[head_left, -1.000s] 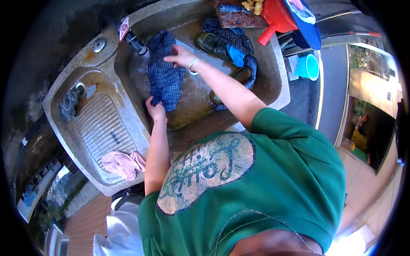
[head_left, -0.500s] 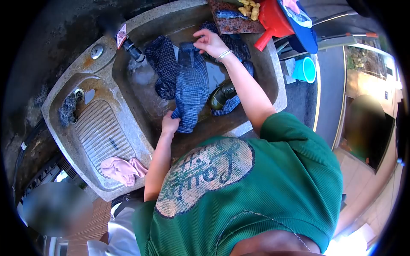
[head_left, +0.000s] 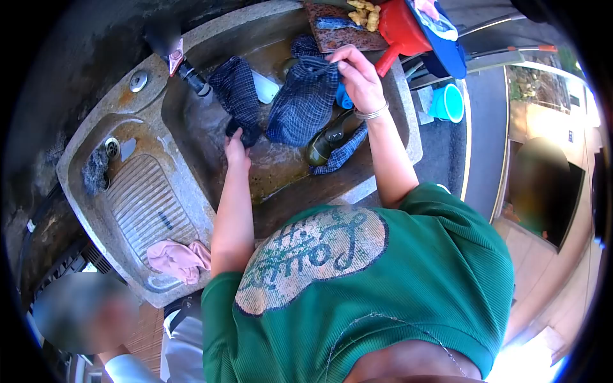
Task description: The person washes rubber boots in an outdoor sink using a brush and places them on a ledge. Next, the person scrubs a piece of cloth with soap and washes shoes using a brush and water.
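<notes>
In the stone sink basin (head_left: 191, 143), my right hand (head_left: 359, 76) is raised, pinching the gathered edge of a wet blue checked garment (head_left: 300, 105) between thumb and fingers. The cloth hangs in a bulge below this grip. My left hand (head_left: 236, 152) is lower and to the left, its fingers closed on the bunched end of a darker checked piece (head_left: 235, 92); whether both pieces are one garment I cannot tell. Between them lies a white flat object (head_left: 265, 87). A glossy dark-green object (head_left: 329, 140) rests by more checked cloth (head_left: 345, 156).
A faucet (head_left: 191, 73) stands at the basin's left. Beside it is a ribbed washboard (head_left: 150, 198) with a pink cloth (head_left: 179, 258). Ginger-like roots (head_left: 365, 16) and a red dipper (head_left: 402, 32) sit at the back right. Another person (head_left: 89, 313) is at lower left.
My right hand has moved right with the garment's edge, lifting and bunching the cloth. My left hand has let go of its lower hem and moved up-left to the darker piece.
</notes>
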### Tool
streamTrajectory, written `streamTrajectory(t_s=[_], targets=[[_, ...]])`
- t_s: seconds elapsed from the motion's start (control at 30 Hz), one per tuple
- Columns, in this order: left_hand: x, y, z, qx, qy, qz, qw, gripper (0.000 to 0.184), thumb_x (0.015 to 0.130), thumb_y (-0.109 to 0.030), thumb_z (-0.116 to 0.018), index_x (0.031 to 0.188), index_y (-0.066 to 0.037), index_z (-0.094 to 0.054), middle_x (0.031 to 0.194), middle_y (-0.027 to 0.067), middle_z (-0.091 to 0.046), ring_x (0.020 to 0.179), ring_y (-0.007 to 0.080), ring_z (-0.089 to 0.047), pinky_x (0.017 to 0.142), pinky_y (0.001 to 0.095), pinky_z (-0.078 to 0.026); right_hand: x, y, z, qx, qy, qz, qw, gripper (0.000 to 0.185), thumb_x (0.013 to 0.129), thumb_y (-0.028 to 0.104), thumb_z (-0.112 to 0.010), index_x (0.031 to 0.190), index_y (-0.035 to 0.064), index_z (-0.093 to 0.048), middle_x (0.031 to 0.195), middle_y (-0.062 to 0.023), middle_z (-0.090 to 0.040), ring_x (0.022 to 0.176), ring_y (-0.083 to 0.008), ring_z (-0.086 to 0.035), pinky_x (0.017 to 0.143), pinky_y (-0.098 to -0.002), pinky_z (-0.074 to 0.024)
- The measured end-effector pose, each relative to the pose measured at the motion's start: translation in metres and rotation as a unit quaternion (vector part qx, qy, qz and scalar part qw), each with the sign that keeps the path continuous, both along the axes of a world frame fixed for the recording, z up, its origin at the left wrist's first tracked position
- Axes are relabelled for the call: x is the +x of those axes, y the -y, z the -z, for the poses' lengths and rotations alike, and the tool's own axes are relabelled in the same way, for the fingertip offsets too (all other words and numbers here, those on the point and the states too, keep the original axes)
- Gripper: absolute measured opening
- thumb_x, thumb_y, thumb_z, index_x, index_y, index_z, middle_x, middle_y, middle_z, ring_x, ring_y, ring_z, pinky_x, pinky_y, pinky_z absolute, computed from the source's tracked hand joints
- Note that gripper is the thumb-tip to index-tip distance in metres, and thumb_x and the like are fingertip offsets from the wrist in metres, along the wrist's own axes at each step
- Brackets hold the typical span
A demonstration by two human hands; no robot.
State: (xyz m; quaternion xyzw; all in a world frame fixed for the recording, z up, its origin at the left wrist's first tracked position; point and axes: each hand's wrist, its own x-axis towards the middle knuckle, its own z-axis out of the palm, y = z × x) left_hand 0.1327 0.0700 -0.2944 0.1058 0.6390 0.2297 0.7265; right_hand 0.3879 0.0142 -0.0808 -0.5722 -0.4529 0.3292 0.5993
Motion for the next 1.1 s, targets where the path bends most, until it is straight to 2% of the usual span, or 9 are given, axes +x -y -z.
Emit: streamTrajectory(t_s=[0.1,0.23,0.43,0.47,0.57,0.67,0.7,0.8,1.1], targets=[[-0.023,0.005,-0.06,0.376,-0.054,0.067,0.923,0.031,0.09,-0.013,-0.06,0.117,-0.001,-0.051,0.108,0.011,-0.059,0.097,0.0166,-0.055,0.085,0.0313,-0.045,-0.002,0.004,-0.007,-0.042,0.186,0.0,0.982,0.007,0.086,0.002,-0.054,0.09,0.002,-0.06,0.096,-0.004,-0.056,0.095,-0.0163,-0.054,0.087,-0.0276,-0.0413],[-0.048,0.0,-0.148,0.559,-0.311,0.153,0.753,0.029,0.089,-0.016,-0.064,0.102,0.005,-0.049,0.098,0.0136,-0.054,0.091,0.021,-0.05,0.086,0.0334,-0.041,-0.074,-0.01,0.003,0.004,0.297,-0.015,0.955,0.004,0.082,0.007,-0.062,0.085,0.0085,-0.064,0.089,-0.0077,-0.055,0.088,-0.0246,-0.056,0.079,-0.0321,-0.0459],[-0.048,0.012,-0.241,0.643,-0.033,0.14,0.752,0.048,0.083,-0.02,-0.069,0.12,-0.001,-0.046,0.112,0.0125,-0.039,0.108,0.0244,-0.037,0.095,0.0393,-0.033,-0.171,-0.008,-0.02,0.078,-0.009,-0.039,0.996,0.01,0.084,0.003,-0.062,0.093,0.0049,-0.064,0.095,-0.0081,-0.052,0.089,-0.0193,-0.054,0.079,-0.0283,-0.0439],[-0.054,0.005,-0.258,0.682,-0.166,0.28,0.654,0.061,0.076,-0.029,-0.076,0.124,-0.004,-0.049,0.112,0.0131,-0.04,0.109,0.0264,-0.037,0.095,0.0405,-0.033,-0.162,-0.007,-0.027,0.081,-0.063,-0.115,0.988,0.01,0.086,0.004,-0.06,0.095,0.0028,-0.063,0.096,-0.0084,-0.052,0.092,-0.0182,-0.054,0.081,-0.0285,-0.0434],[-0.038,0.011,-0.244,0.69,-0.284,0.268,0.61,0.045,0.07,-0.014,-0.079,0.109,-0.005,-0.056,0.112,0.0139,-0.044,0.109,0.0291,-0.043,0.093,0.0428,-0.036,-0.13,-0.003,-0.015,-0.002,-0.302,-0.279,0.912,0.018,0.092,0.009,-0.055,0.106,-0.0013,-0.059,0.105,-0.0085,-0.058,0.101,-0.015,-0.055,0.089,-0.0287,-0.0443],[-0.031,0.008,-0.19,0.632,-0.251,0.35,0.644,0.028,0.073,-0.008,-0.074,0.093,-0.004,-0.054,0.098,0.0142,-0.048,0.096,0.033,-0.049,0.088,0.0412,-0.04,-0.066,-0.003,0.055,-0.14,0.101,-0.088,0.981,0.023,0.088,0.02,-0.062,0.106,0.0056,-0.063,0.096,-0.0071,-0.067,0.097,-0.018,-0.061,0.087,-0.031,-0.0472],[-0.029,0.01,-0.179,0.607,-0.241,0.342,0.676,0.026,0.074,-0.006,-0.073,0.091,-0.003,-0.053,0.096,0.0142,-0.048,0.094,0.0331,-0.05,0.087,0.0411,-0.041,-0.031,0.0,0.089,-0.138,0.364,0.047,0.92,0.026,0.08,0.022,-0.066,0.101,0.006,-0.066,0.099,-0.0113,-0.066,0.094,-0.0273,-0.061,0.086,-0.0368,-0.0473],[-0.03,0.014,-0.173,0.617,-0.262,0.304,0.677,0.02,0.077,-0.003,-0.068,0.086,-0.003,-0.05,0.099,0.0156,-0.049,0.095,0.0335,-0.05,0.087,0.0418,-0.041,0.073,0.035,0.19,-0.457,0.562,0.259,0.639,0.018,0.081,0.014,-0.055,0.094,0.0053,-0.063,0.098,-0.0141,-0.063,0.09,-0.0315,-0.061,0.076,-0.0413,-0.0529],[-0.04,0.008,-0.167,0.571,-0.222,0.192,0.767,0.021,0.088,0.001,-0.054,0.108,-0.002,-0.052,0.101,0.0184,-0.059,0.095,0.0329,-0.06,0.083,0.0357,-0.047,0.121,0.058,0.223,-0.516,0.431,0.263,0.692,0.023,0.079,0.031,-0.064,0.098,0.0192,-0.07,0.108,-0.0133,-0.064,0.103,-0.0368,-0.059,0.084,-0.0516,-0.0505]])
